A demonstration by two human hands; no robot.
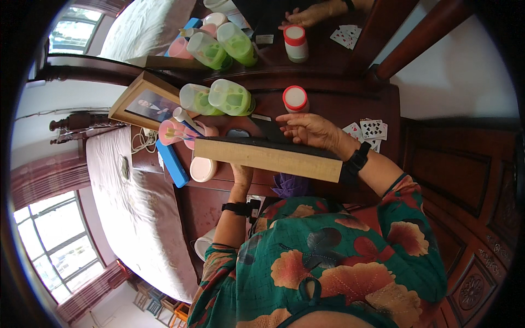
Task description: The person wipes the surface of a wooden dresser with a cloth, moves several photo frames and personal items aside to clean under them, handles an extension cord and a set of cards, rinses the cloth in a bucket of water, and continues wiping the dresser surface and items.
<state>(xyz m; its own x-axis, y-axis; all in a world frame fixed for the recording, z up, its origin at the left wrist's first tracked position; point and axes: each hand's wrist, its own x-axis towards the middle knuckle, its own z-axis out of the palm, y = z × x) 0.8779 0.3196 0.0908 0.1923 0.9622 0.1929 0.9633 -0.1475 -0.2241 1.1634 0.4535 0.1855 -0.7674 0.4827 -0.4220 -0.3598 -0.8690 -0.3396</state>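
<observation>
A frame-like wooden piece (268, 158), with a pale wood edge and a dark face, is tilted up before my chest. My left hand (242, 174) grips it from the near underside, its fingers hidden behind the wood. Past its dark far side, my right hand (311, 130) is held with fingers apart and slightly bent, holding nothing; whether it touches the dark face I cannot tell. A jar with a red-rimmed white lid (296, 99) stands beyond my right hand. Playing cards (373, 130) lie right of it. Under the wood's near edge sits a purple folded object (291, 186).
On the dark table stand two green-and-clear containers (232, 98), a wooden picture frame (143, 104), pink cups (168, 133) with brushes, a blue case (172, 163) and a round lidded box (203, 169). A mirror (268, 71) backs the table. A bed (131, 213) is at left.
</observation>
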